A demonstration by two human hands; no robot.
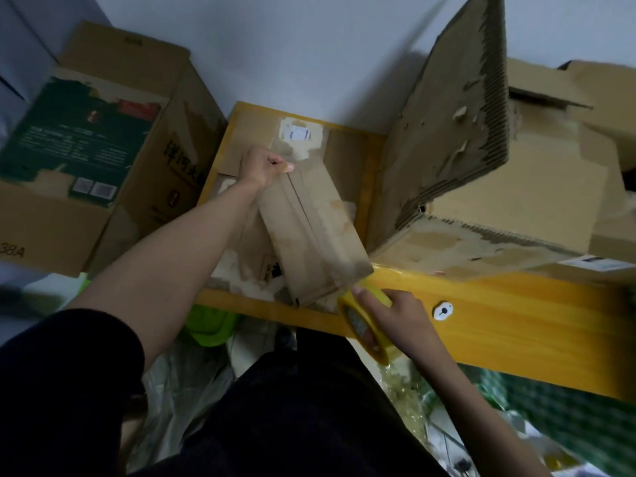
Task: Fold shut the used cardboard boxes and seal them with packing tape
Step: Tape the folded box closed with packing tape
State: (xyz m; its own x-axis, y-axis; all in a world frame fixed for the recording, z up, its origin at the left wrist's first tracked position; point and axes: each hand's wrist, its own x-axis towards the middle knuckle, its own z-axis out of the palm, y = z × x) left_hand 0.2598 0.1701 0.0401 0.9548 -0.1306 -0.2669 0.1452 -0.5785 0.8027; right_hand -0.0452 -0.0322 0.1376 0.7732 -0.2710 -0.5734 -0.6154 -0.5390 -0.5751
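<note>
A: Head view first. What crowds the small box [311,232]?

B: It lies tilted on a flat cardboard sheet [344,160] at the near edge of the yellow-framed table [516,315]. Just beside it, on the right, a big torn carton [499,187] sits with one ragged flap [447,125] standing up, hemming the box in. Off the table's left edge stands a tall printed carton [103,149] with a green label.

A: And the hands?

B: The left hand [263,165] is closed over the box's far end, fingers wrapped on the edge. The right hand [395,311] is curled around a yellow tape roll [364,321] at the box's near corner, thumb resting on the roll's top.

A: The room?

B: A pale wall [309,46] behind the table. Below the near edge, clear plastic bags [192,380] and something bright green [206,325], blurred. Dark sleeves and clothing fill the bottom.
</note>
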